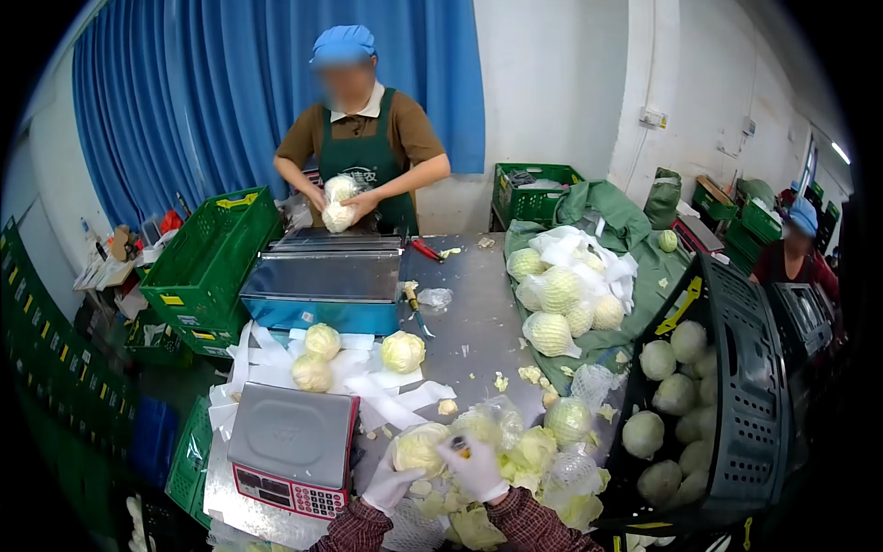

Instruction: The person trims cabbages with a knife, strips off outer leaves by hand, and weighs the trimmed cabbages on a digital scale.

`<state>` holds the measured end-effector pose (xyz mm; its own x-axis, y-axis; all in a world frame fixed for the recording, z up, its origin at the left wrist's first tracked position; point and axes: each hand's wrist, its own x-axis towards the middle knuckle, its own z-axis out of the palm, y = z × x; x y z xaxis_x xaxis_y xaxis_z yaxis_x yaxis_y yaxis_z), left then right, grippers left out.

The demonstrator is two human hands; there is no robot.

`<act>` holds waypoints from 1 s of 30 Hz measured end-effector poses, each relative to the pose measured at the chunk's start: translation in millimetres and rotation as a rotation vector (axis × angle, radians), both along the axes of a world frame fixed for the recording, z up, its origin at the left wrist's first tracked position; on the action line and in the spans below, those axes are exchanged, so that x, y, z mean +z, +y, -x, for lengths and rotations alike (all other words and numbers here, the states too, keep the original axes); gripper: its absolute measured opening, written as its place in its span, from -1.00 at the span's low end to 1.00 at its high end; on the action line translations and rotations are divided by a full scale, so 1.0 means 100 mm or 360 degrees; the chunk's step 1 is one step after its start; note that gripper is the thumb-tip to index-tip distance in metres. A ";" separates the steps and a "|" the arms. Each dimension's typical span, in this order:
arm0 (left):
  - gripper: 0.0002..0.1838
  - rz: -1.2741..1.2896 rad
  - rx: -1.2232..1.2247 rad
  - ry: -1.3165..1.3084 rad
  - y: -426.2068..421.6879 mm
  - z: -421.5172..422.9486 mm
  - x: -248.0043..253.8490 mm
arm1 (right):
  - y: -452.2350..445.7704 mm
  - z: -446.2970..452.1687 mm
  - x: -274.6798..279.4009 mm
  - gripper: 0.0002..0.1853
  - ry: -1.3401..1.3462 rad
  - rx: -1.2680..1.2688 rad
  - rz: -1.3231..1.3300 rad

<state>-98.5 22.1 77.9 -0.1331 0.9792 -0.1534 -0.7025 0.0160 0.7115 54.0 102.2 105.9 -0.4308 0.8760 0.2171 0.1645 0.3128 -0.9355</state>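
Note:
My left hand (390, 485), in a white glove, is closed against the side of a trimmed pale cabbage (418, 448) at the table's near edge. Close to its right side, my gloved right hand (479, 471) grips a small tool with a yellow and dark handle (461, 447); its working end is hidden. Loose cabbage leaves (528, 457) and cut scraps lie around both hands. A cabbage in a foam net (567, 420) sits beyond the leaves to the right.
A scale (290, 437) stands left, with several cabbages behind it. Netted cabbages (560, 290) pile on green cloth. A dark crate (750, 386) holds wrapped cabbages at right. Opposite, a co-worker (359, 138) holds a cabbage behind a wrapping machine (322, 281). Red-handled cutters (427, 249) lie nearby.

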 end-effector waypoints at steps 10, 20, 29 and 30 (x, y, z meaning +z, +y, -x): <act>0.03 0.0152 0.0941 0.1834 1.47 1.37 -0.36 | -0.15 -0.73 -0.39 -0.86 0.0118 -0.0331 0.0946; -0.07 0.0781 0.0542 0.3459 1.88 1.45 -0.40 | -0.73 -1.11 -0.52 -0.77 -0.0047 -0.0567 0.0601; -0.16 -0.0133 -0.0115 0.2396 1.09 -0.26 -0.66 | 0.37 -0.67 -0.50 -0.40 -0.0500 -0.0938 -0.0291; -0.19 0.0039 -0.0184 0.2248 1.02 -0.33 -0.79 | 0.46 -0.64 -0.56 -0.39 -0.0706 -0.0916 -0.0341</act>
